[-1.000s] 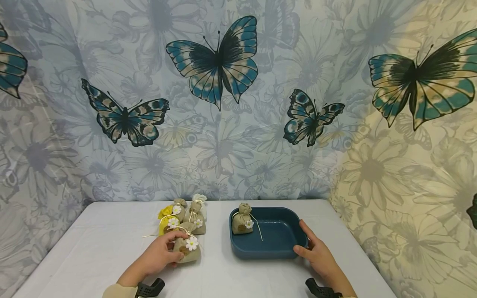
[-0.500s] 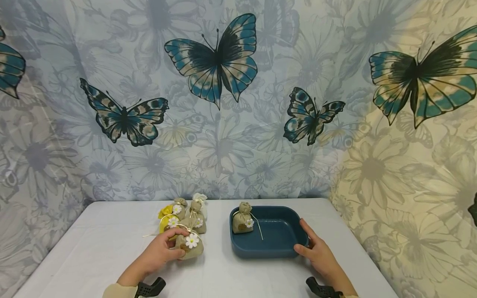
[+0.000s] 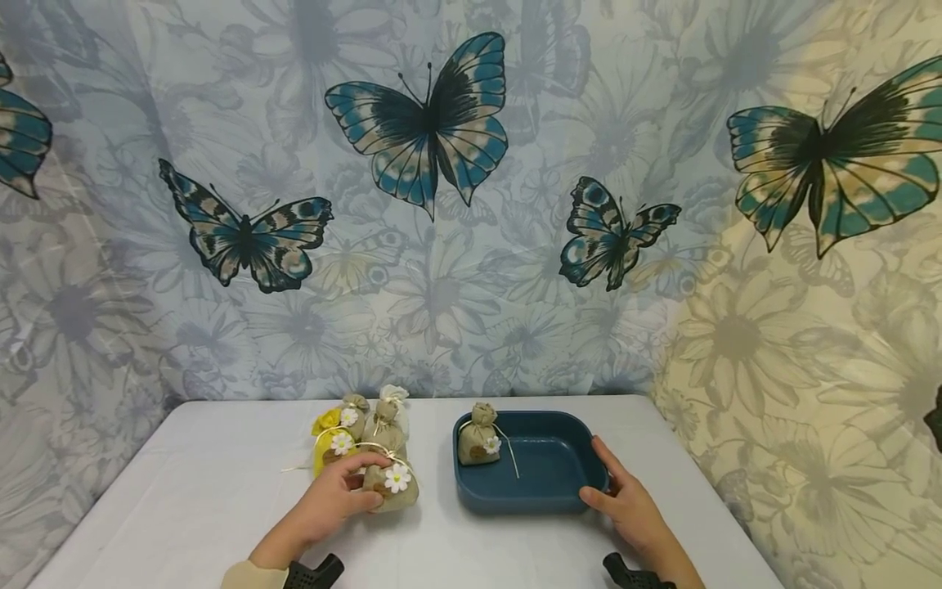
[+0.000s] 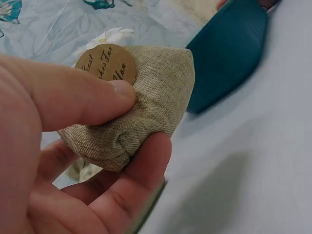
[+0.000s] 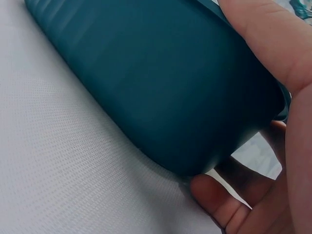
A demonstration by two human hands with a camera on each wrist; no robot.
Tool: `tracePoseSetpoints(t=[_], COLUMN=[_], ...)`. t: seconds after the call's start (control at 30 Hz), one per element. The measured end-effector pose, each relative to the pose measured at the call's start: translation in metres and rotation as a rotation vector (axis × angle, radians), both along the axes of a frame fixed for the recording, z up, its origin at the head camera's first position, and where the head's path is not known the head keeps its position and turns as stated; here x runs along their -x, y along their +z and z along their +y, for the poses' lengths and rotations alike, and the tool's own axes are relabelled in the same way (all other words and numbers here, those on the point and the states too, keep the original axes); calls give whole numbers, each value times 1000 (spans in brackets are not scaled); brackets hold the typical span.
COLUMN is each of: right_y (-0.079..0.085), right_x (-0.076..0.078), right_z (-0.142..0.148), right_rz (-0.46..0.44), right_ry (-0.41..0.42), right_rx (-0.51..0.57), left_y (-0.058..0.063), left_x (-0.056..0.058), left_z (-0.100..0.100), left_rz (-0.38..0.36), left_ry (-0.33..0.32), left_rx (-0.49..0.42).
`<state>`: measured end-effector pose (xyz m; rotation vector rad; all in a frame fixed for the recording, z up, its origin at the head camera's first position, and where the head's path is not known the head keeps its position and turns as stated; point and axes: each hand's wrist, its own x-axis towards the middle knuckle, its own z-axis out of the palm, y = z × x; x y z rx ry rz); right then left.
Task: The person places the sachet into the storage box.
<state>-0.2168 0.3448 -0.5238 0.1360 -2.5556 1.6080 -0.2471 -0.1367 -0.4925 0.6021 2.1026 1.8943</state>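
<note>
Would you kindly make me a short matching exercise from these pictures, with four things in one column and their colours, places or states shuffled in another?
Things
1. Left hand
2. Box
3. Yellow bag
4. Right hand

Descriptions
A. Grouped with other bags on the table
B. Gripping one end of the dish-like container
C. Holding a tan bag
D. Dark blue, with a single bag inside

Pairs
1-C, 2-D, 3-A, 4-B

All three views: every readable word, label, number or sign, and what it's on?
"Best ... For You": round tag on the held sachet in the left hand; second word not fully legible.
Brown tag on the tray sachet: too small to read.
Nothing else legible.
</note>
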Motion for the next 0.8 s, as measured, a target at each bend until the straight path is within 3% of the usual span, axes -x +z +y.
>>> tracePoseSetpoints(t=[0.47, 0.8], right_y=[-1, 1], right_x=[0, -1], right_z=[0, 0], right_rz=[6, -2], right_ry=[3, 4], right_rx=[9, 0], left_y=[37, 46], left_x=[16, 23], left_z=[47, 77], left_rz=[76, 129], left_ry=[0, -33], left_rx=[47, 57])
